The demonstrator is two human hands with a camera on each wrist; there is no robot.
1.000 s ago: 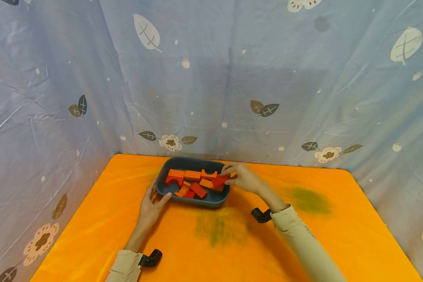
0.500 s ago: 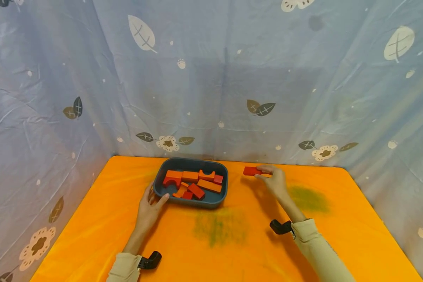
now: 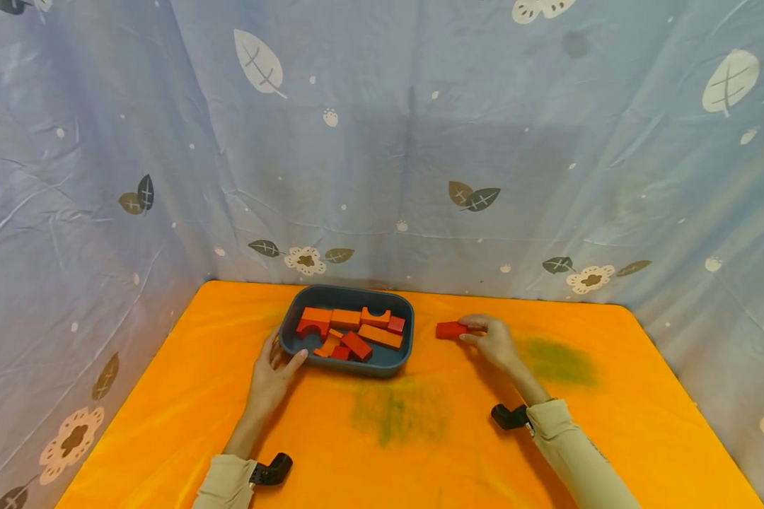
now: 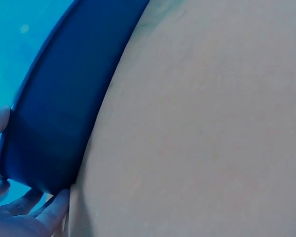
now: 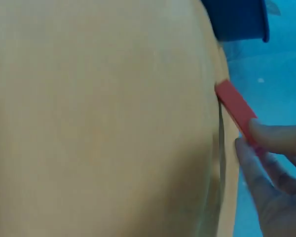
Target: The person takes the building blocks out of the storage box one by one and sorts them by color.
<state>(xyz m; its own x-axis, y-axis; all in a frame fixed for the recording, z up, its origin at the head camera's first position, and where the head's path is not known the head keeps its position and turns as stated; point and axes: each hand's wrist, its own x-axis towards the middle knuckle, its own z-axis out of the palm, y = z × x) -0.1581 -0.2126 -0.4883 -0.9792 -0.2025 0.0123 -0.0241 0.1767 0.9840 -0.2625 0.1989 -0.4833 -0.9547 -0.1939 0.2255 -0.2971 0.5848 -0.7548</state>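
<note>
My right hand [image 3: 493,343] pinches a red rectangular toy block [image 3: 449,330] by one end, thumb against fingers, to the right of a dark blue-grey plastic bin [image 3: 356,367]. The block's free end points left toward the bin, and in the right wrist view the red block [image 5: 235,104] slants up from the fingertips, close over the table. My left hand [image 3: 272,378] holds the bin's near left corner, its thumb at the rim and its fingers against the outer wall. Inside the bin lie several orange and red blocks, among them a red arch block [image 3: 312,326] and a long orange block [image 3: 380,336].
A yellow-orange cloth [image 3: 382,466] with green smudges covers the table. Blue-grey curtains [image 3: 382,162] printed with leaves and flowers hang behind and at both sides. The bin stands near the back edge.
My right hand has carried the red block out of the bin's right end to the right, then lowered it toward the table. The left hand has stayed at the bin's corner.
</note>
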